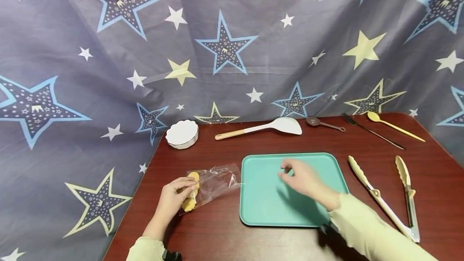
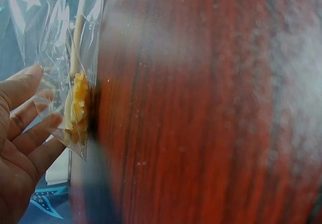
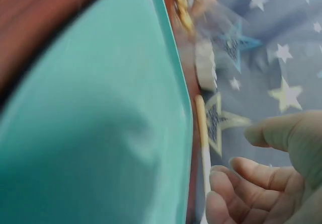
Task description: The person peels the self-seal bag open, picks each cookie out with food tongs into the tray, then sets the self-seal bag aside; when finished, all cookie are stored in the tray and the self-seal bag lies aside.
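Note:
My left hand (image 1: pixel 173 197) touches one end of a clear plastic bag (image 1: pixel 218 182) lying left of a teal tray (image 1: pixel 253 208). Inside the bag are a few round yellow pieces (image 1: pixel 189 205), perhaps cookies; their wavy edges (image 2: pixel 79 105) show in the left wrist view. There, the thumb stays apart from the fingers (image 2: pixel 37 133), whose tips meet the plastic. Over the tray hovers my right hand (image 1: pixel 302 177), fingers loosely bent and holding nothing; the right wrist view shows a gap between its thumb and fingers (image 3: pixel 251 191).
A white fluted dish (image 1: pixel 182 135) stands back left. Along the back lie a white spatula (image 1: pixel 277 125) with a wooden handle, a brown measuring spoon (image 1: pixel 322 123), a dark brush-like utensil (image 1: pixel 373 131) and a yellow spoon (image 1: pixel 395 126). Spread tongs (image 1: pixel 384 204) lie right of the tray.

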`<state>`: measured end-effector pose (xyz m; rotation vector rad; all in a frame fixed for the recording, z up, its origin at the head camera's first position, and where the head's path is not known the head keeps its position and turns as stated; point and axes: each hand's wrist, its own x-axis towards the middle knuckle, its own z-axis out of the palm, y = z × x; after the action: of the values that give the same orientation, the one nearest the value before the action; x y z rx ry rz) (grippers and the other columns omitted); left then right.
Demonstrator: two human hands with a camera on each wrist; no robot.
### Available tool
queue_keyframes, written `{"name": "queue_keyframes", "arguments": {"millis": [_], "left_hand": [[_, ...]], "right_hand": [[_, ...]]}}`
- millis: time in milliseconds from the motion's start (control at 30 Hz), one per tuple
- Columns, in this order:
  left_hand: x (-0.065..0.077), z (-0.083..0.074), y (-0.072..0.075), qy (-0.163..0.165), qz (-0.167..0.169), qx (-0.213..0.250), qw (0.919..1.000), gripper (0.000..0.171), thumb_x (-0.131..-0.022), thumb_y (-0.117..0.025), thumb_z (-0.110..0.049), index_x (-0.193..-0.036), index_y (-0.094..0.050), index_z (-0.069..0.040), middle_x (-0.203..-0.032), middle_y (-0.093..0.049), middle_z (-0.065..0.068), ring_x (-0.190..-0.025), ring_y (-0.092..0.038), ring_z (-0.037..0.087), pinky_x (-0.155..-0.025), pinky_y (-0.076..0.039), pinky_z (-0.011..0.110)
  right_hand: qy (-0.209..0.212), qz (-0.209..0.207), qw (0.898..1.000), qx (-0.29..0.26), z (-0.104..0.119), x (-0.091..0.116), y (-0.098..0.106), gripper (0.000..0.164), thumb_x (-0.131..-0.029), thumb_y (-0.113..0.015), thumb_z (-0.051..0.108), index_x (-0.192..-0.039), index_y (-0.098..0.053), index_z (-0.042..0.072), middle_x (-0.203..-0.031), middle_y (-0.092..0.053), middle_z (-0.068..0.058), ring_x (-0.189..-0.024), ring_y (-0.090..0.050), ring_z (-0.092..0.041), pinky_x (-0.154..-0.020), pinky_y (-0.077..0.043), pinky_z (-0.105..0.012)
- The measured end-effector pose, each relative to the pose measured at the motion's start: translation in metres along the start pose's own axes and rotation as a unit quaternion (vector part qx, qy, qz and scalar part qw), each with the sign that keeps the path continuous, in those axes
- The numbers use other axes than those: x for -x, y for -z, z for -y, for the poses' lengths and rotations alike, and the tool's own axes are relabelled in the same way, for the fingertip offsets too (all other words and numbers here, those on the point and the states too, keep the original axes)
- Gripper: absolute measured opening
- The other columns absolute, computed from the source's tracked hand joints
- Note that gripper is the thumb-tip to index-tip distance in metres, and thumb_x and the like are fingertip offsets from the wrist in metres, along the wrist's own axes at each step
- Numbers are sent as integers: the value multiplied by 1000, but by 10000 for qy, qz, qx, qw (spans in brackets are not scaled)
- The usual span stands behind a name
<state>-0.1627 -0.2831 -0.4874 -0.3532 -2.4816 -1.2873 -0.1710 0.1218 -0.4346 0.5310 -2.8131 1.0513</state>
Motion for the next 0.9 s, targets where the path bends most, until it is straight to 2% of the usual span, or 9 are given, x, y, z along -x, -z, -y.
{"name": "queue_keyframes", "arguments": {"millis": [200, 400, 667, 800, 900], "left_hand": [[1, 2, 2, 36, 87, -46, 9999, 11, -78, -79, 2, -88, -79, -4, -101, -72, 12, -102, -66, 30, -83, -45, 7], [1, 1, 2, 0, 123, -5, 9999, 11, -78, -79, 2, -88, -78, -3, -101, -72, 14, -101, -67, 22, -83, -46, 8], [1, 1, 3, 11, 118, -3, 9999, 11, -78, -78, 2, -88, -78, -3, -101, -72, 13, -101, -67, 27, -82, -47, 8], [0, 2, 3, 0, 157, -33, 9999, 12, -78, -78, 2, -89, -78, -3, -101, -72, 12, -101, -67, 27, -82, -47, 8], [0, 2, 3, 18, 172, 1, 9998, 12, -78, -78, 2, -89, -78, -3, -101, -73, 12, -102, -66, 28, -83, -47, 8]], "right_hand": [[-239, -474, 9979, 382, -34, 26, 45, 16, -86, -72, 18, -95, -64, 7, -92, -69, -9, -67, -60, -12, -64, -49, -37], [-533, -850, 9914, 839, -69, 57, 78, 24, -85, -74, 21, -100, -66, 5, -90, -67, -10, -72, -59, -19, -62, -44, -39], [-988, -1208, 9788, 1329, -103, 96, 105, 39, -83, -76, 26, -107, -62, -1, -98, -63, -21, -78, -58, -30, -59, -42, -45], [-1538, -1118, 9676, 1662, -116, 113, 115, 54, -81, -78, 36, -111, -58, -4, -95, -58, -24, -71, -54, -29, -51, -40, -40], [-1976, -994, 9575, 1853, -126, 125, 120, 67, -80, -76, 46, -111, -53, -8, -92, -53, -26, -72, -51, -32, -51, -39, -42]]}}
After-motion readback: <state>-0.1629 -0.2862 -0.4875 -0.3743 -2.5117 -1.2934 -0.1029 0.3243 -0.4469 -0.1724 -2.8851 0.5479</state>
